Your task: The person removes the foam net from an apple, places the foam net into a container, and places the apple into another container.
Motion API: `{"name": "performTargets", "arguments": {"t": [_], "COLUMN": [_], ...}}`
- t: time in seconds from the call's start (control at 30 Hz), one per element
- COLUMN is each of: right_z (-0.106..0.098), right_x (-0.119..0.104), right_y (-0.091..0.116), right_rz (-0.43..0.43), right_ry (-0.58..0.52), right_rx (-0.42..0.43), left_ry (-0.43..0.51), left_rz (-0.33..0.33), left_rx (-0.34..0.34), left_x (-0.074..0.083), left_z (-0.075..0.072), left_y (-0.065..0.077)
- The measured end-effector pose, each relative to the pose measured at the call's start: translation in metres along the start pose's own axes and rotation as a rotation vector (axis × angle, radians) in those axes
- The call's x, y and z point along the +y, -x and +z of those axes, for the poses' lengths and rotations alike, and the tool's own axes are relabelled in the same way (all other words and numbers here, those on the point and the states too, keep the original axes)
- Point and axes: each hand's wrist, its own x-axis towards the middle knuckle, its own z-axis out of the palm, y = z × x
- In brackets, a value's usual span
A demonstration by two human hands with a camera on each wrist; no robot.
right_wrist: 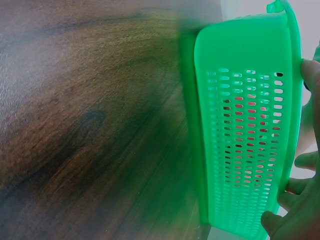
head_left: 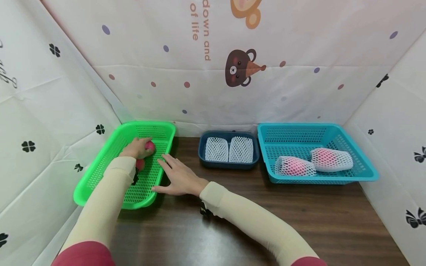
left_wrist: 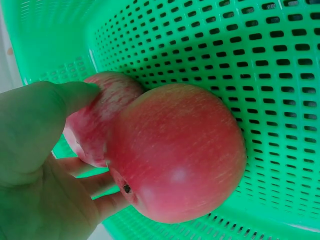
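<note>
Two red apples lie in the green plastic basket (head_left: 163, 147). My left hand (head_left: 135, 148) reaches down into it and grips the farther apple (head_left: 150, 146). In the left wrist view the thumb presses on that apple's upper side (left_wrist: 107, 100), with fingers beneath it. The nearer apple (left_wrist: 180, 155) sits right against it, its dark blossom end facing the palm. My right hand (head_left: 179, 177) spreads its fingers at the basket's right rim. In the right wrist view its fingertips (right_wrist: 272, 220) are along the rim, and red shows through the slots of the basket wall (right_wrist: 245, 130).
A dark blue two-part tray (head_left: 229, 165) with two white foam nets (head_left: 217, 149) stands at the back middle. Right of it, a blue basket (head_left: 289, 142) holds two net-wrapped red fruits (head_left: 294, 166). Printed cloth walls (head_left: 213, 96) enclose the brown wooden table (head_left: 186, 236).
</note>
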Motion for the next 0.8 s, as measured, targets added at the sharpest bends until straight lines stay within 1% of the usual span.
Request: {"name": "performTargets", "arguments": {"t": [0.17,0.27,0.47,0.63,0.8], "right_z": [-0.001,-0.001,0.000,-0.001,-0.002], "right_x": [-0.001,-0.001,-0.001,-0.001,-0.001], "right_y": [-0.001,-0.001,0.000,0.000,-0.001], "right_rz": [-0.002,-0.003,-0.002,-0.003,-0.008], "right_ry": [0.008,0.006,-0.005,-0.004,-0.002], "right_rx": [0.001,0.004,-0.005,-0.001,0.008], "left_ry": [0.022,0.034,0.015,0.004,0.015], "left_rz": [-0.029,-0.036,-0.020,0.005,0.016], "left_rx": [-0.016,-0.005,0.039,0.080,0.096], "left_x": [0.000,0.001,0.002,0.004,0.008], "left_z": [-0.001,-0.001,-0.003,-0.004,-0.006], "left_y": [0.003,0.004,0.009,0.010,0.012]}}
